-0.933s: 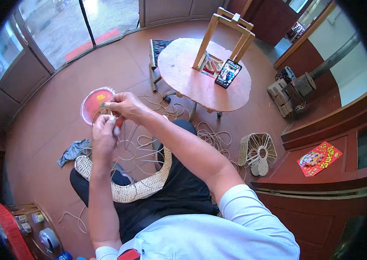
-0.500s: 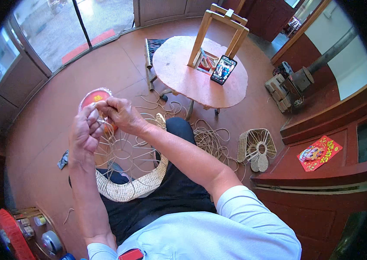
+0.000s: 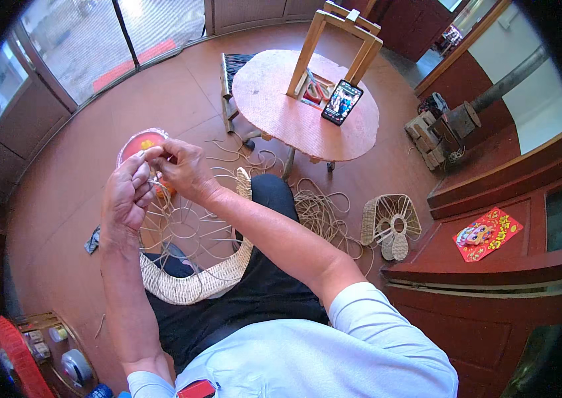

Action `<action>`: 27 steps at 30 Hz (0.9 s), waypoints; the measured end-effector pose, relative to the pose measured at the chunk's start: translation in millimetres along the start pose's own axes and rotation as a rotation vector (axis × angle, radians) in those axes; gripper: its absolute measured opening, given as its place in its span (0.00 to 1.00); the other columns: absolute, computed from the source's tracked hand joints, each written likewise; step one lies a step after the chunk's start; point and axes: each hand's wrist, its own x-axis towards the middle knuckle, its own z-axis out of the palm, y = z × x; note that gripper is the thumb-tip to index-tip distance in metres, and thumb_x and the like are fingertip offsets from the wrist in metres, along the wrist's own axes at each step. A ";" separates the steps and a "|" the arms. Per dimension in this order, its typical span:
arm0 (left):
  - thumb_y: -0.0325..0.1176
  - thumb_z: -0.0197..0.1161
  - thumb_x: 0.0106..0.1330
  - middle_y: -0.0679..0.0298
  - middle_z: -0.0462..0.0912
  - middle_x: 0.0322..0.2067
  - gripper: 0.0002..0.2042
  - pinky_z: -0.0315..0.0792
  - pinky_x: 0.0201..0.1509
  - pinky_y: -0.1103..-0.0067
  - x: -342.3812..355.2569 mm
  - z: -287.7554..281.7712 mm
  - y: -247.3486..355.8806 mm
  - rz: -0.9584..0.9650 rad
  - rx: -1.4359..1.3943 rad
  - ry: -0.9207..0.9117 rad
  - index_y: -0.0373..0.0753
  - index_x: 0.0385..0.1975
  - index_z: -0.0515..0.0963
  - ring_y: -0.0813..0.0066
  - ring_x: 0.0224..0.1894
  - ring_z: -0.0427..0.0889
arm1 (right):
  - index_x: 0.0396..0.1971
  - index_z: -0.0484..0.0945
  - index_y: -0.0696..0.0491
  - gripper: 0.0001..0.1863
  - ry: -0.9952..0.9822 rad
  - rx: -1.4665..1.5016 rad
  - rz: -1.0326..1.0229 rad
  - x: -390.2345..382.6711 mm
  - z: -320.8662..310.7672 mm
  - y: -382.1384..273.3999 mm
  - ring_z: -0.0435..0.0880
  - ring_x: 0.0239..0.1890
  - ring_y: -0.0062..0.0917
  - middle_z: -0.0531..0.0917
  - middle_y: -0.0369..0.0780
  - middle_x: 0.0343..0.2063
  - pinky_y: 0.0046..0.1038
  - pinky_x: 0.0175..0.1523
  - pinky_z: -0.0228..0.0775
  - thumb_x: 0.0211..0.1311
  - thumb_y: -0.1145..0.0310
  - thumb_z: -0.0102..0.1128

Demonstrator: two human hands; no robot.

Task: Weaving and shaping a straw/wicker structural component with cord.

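Note:
A partly woven basket (image 3: 191,292) of pale twisted cord rests on my lap, with thin bare ribs curving up from its woven band. Beyond it, both hands meet in the air above the ribs. My left hand (image 3: 125,194) is closed, its thumb and forefinger pinching a thin pale cord (image 3: 155,181). My right hand (image 3: 186,170) pinches the same cord close to the left fingertips. The fingers hide most of the cord at the pinch. Behind my hands, a round red container (image 3: 136,144) with a white rim and a yellow mark is partly covered.
Loose cord (image 3: 324,215) lies coiled on the floor right of my knee, near a small woven basket (image 3: 392,227). Ahead stands a round table (image 3: 264,99) with a wooden frame (image 3: 306,53) and a phone (image 3: 342,103). A board with rolls (image 3: 76,367) is at lower left.
Both hands stay together at the cord, with only small finger movements. The whole view has shifted slightly.

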 end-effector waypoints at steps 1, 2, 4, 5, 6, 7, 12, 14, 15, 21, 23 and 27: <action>0.35 0.52 0.84 0.82 0.60 0.18 0.17 0.49 0.15 0.88 0.1 1.5 -0.3 0.008 0.010 -0.006 0.31 0.57 0.83 0.93 0.15 0.52 | 0.41 0.86 0.59 0.08 0.001 -0.002 -0.001 0.9 0.2 3.7 0.90 0.32 0.31 0.90 0.46 0.32 0.35 0.41 0.82 0.66 0.72 0.70; 0.35 0.52 0.84 0.82 0.60 0.18 0.17 0.49 0.15 0.88 -1.8 2.9 -0.2 0.008 0.009 -0.008 0.31 0.57 0.83 0.93 0.15 0.52 | 0.40 0.86 0.59 0.08 0.018 -0.026 0.012 1.9 1.5 7.2 0.90 0.33 0.32 0.90 0.47 0.32 0.35 0.41 0.82 0.66 0.71 0.70; 0.36 0.51 0.85 0.82 0.61 0.18 0.17 0.50 0.15 0.88 -11.5 2.1 -0.5 0.019 0.043 -0.037 0.32 0.57 0.83 0.93 0.15 0.53 | 0.39 0.87 0.59 0.07 0.033 -0.050 0.027 2.9 1.6 8.8 0.91 0.33 0.33 0.90 0.48 0.32 0.35 0.41 0.82 0.66 0.71 0.70; 0.36 0.51 0.85 0.82 0.61 0.18 0.17 0.50 0.15 0.88 -18.7 -0.5 -1.0 0.017 0.042 -0.035 0.32 0.57 0.83 0.93 0.15 0.53 | 0.38 0.87 0.59 0.08 0.026 -0.051 0.039 3.2 1.1 7.0 0.91 0.33 0.33 0.90 0.48 0.32 0.35 0.42 0.82 0.66 0.70 0.71; 0.37 0.51 0.85 0.82 0.61 0.17 0.17 0.50 0.15 0.88 -28.9 -3.9 -1.3 0.039 0.076 -0.031 0.33 0.58 0.83 0.93 0.14 0.53 | 0.37 0.88 0.59 0.09 0.019 -0.051 0.051 3.7 0.9 5.5 0.91 0.33 0.34 0.90 0.49 0.32 0.35 0.42 0.82 0.65 0.68 0.71; 0.38 0.51 0.85 0.81 0.61 0.17 0.18 0.50 0.15 0.88 -41.2 -5.8 -0.7 0.063 0.109 -0.035 0.33 0.58 0.83 0.93 0.14 0.53 | 0.37 0.88 0.59 0.09 0.022 -0.055 0.052 5.2 -1.1 7.0 0.91 0.33 0.34 0.90 0.49 0.32 0.35 0.42 0.82 0.65 0.68 0.71; 0.41 0.63 0.79 0.80 0.63 0.17 0.12 0.52 0.18 0.88 -133.4 -84.2 -1.7 0.097 0.441 0.172 0.40 0.47 0.85 0.93 0.15 0.58 | 0.36 0.89 0.59 0.12 0.030 -0.134 0.152 10.8 -7.6 8.7 0.91 0.33 0.35 0.90 0.49 0.31 0.37 0.43 0.83 0.64 0.64 0.73; 0.39 0.66 0.77 0.81 0.68 0.21 0.09 0.53 0.21 0.87 -176.2 -129.5 -10.3 0.042 0.735 0.365 0.40 0.43 0.84 0.92 0.19 0.62 | 0.36 0.89 0.60 0.11 0.037 -0.146 0.147 11.5 -5.5 6.8 0.91 0.33 0.30 0.91 0.47 0.31 0.34 0.43 0.83 0.65 0.66 0.72; 0.37 0.66 0.77 0.81 0.69 0.22 0.07 0.55 0.23 0.86 -198.4 -154.2 -18.9 0.046 0.827 0.437 0.40 0.41 0.84 0.92 0.21 0.63 | 0.36 0.89 0.61 0.11 0.042 -0.162 0.140 11.3 -3.5 6.1 0.90 0.33 0.25 0.91 0.45 0.31 0.31 0.42 0.82 0.66 0.67 0.72; 0.30 0.66 0.73 0.73 0.74 0.25 0.05 0.64 0.29 0.80 -333.5 -328.1 -98.1 -0.096 0.859 0.686 0.36 0.37 0.83 0.84 0.25 0.68 | 0.34 0.88 0.58 0.09 0.055 -0.159 0.127 5.2 6.8 2.0 0.92 0.35 0.36 0.91 0.48 0.32 0.38 0.44 0.83 0.64 0.66 0.70; 0.31 0.67 0.71 0.67 0.75 0.24 0.08 0.68 0.32 0.73 -372.6 -368.3 -116.3 -0.108 1.189 0.772 0.32 0.33 0.80 0.76 0.26 0.70 | 0.34 0.88 0.58 0.09 0.056 -0.182 0.127 4.8 2.4 8.1 0.92 0.35 0.37 0.90 0.48 0.32 0.39 0.44 0.83 0.64 0.66 0.69; 0.33 0.66 0.68 0.59 0.72 0.22 0.13 0.70 0.35 0.66 -505.5 -481.4 -149.0 0.008 1.428 0.996 0.29 0.28 0.77 0.72 0.28 0.68 | 0.35 0.88 0.58 0.10 0.049 -0.176 0.091 5.7 15.6 18.5 0.92 0.35 0.40 0.90 0.49 0.32 0.39 0.44 0.83 0.66 0.66 0.67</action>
